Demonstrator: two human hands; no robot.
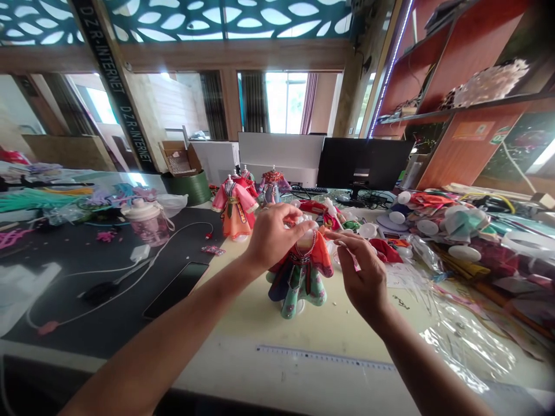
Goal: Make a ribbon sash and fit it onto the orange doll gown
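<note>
A small doll's dress (302,274), with an orange sleeve, a mint floral skirt and a dark blue panel, stands upright on a small stand in front of me. A string of tiny beads (309,252) hangs round its neckline and down the front. Curled over the top of the stand, at the neck, is my left hand (274,234); its thumb and fingers are closed, and what they pinch is hidden. My right hand (363,271) is at the orange shoulder, fingertips pressed together, with any small thing between them too tiny to make out.
Behind stand more doll's dresses, one pink and orange (235,208). A ruler strip (323,357) lies along the near edge. To the left are a phone (176,290), a cable and a pink bottle (146,221). Fabric pieces and plastic bags (470,341) crowd the right; monitors (365,164) stand behind.
</note>
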